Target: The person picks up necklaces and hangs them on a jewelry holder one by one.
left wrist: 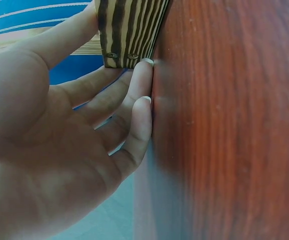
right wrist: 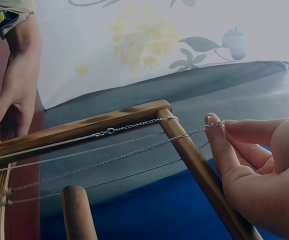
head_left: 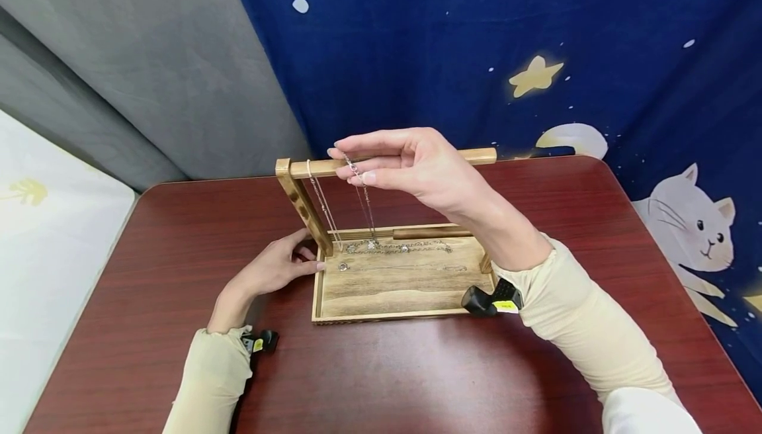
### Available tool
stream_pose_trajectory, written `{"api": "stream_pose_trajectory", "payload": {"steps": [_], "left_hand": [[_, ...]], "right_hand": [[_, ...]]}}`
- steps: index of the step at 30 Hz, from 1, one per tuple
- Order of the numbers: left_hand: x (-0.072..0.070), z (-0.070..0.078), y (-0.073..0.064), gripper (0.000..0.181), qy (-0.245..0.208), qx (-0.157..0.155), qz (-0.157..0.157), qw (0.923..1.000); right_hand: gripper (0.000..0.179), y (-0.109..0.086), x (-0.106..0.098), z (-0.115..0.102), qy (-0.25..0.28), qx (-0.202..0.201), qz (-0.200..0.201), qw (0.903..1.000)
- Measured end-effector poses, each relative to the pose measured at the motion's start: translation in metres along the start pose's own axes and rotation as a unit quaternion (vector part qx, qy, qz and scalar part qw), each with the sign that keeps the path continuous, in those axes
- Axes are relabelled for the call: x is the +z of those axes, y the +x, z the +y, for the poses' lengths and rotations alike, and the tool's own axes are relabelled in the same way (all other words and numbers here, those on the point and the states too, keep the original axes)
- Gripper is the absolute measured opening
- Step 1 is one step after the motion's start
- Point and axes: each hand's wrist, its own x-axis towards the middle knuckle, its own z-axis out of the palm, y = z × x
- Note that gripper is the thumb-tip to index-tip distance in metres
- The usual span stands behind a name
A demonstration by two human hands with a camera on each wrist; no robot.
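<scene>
My right hand (head_left: 419, 163) is above the top bar of a wooden jewelry stand (head_left: 481, 156). Between thumb and fingertips it pinches a silver necklace (right wrist: 157, 145), whose two strands drop past the bar toward a small sparkling pendant (head_left: 372, 244) low over the tray. Another necklace (head_left: 323, 206) hangs looped over the bar's left end, next to the upright post. My left hand (head_left: 275, 267) holds the left side of the stand's base, its thumb on the tray's rim. In the left wrist view, its fingers lie along the base's striped end (left wrist: 129, 35).
On the tray (head_left: 381, 298) lie further silver chains, one with a sparkling pendant (head_left: 405, 249) and a thinner one (head_left: 411, 268) in front. The stand sits on a dark red wooden table (head_left: 381, 374), with grey and blue curtains (head_left: 381, 43) behind.
</scene>
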Motion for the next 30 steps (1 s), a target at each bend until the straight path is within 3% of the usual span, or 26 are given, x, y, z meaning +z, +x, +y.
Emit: {"api": "stream_pose_trajectory", "payload": {"steps": [10, 23, 30], "left_hand": [[0.001, -0.001, 0.002, 0.067, -0.001, -0.003, 0.001, 1.0], [0.001, -0.001, 0.001, 0.077, 0.004, -0.008, 0.003, 1.0], [-0.001, 0.0, 0.0, 0.073, 0.008, -0.007, 0.006, 0.9999]], "right_hand": [[0.044, 0.002, 0.005, 0.005, 0.024, 0.007, -0.015, 0.9996], [0.041, -0.005, 0.008, 0.009, 0.009, 0.042, -0.013, 0.999], [0.042, -0.008, 0.009, 0.012, 0.042, 0.07, -0.022, 0.9964]]}}
